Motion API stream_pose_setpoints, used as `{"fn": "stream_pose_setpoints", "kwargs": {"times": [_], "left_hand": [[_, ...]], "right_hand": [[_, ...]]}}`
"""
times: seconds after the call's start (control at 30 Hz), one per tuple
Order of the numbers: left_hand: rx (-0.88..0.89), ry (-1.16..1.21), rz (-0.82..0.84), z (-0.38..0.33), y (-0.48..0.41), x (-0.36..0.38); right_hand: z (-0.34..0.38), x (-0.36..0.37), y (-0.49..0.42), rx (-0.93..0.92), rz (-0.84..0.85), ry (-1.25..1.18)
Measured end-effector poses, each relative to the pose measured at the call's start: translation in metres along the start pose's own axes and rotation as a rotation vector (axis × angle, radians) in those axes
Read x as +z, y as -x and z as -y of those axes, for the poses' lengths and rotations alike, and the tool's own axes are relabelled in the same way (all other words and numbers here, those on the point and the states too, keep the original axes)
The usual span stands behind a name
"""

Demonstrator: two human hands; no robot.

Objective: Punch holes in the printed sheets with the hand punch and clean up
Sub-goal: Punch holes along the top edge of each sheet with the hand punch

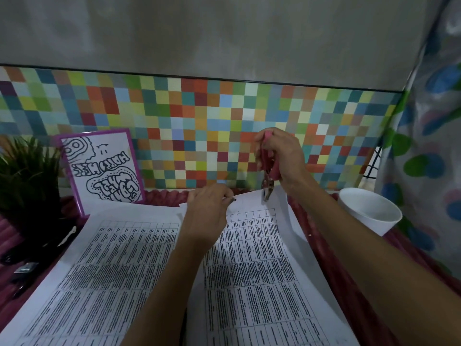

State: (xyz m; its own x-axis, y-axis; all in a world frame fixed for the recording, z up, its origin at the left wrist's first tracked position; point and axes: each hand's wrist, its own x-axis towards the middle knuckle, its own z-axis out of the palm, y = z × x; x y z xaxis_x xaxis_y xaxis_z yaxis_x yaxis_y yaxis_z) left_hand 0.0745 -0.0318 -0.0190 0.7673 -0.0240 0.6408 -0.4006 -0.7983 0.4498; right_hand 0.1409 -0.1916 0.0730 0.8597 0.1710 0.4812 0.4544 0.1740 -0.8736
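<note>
My right grip [282, 158] is clamping the pink hand punch [269, 183]; my left grip [209, 211] is pinching the printed sheet [257, 258] at its far edge. The curling paper is risking a misplaced hole.

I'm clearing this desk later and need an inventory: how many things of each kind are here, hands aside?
Printed sheets: 2 (left sheet, right sheet)
Hand punch: 1
White cup: 1
Framed drawing: 1
Potted plant: 1
Total: 6. The dark items at the far left are too unclear to count.
</note>
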Motion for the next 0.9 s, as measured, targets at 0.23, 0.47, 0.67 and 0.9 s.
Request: {"fn": "stream_pose_setpoints", "kwargs": {"times": [0.23,0.47,0.67,0.9], "left_hand": [[0.004,0.008,-0.006,0.0024,0.0,0.0001],[0.027,0.016,-0.011,0.0036,0.0006,0.0025],[0.019,0.061,-0.004,0.0031,0.0014,0.0022],[-0.014,0.097,-0.004,0.0062,0.0015,0.0032]], "right_hand": [[0.0036,-0.0119,-0.0022,-0.063,-0.027,-0.049],[0.0021,-0.0083,-0.0028,-0.076,-0.023,-0.076],[-0.0001,-0.0072,-0.0028,-0.084,-0.037,-0.07],[-0.0013,-0.0054,-0.0018,-0.076,-0.01,-0.021]]}}
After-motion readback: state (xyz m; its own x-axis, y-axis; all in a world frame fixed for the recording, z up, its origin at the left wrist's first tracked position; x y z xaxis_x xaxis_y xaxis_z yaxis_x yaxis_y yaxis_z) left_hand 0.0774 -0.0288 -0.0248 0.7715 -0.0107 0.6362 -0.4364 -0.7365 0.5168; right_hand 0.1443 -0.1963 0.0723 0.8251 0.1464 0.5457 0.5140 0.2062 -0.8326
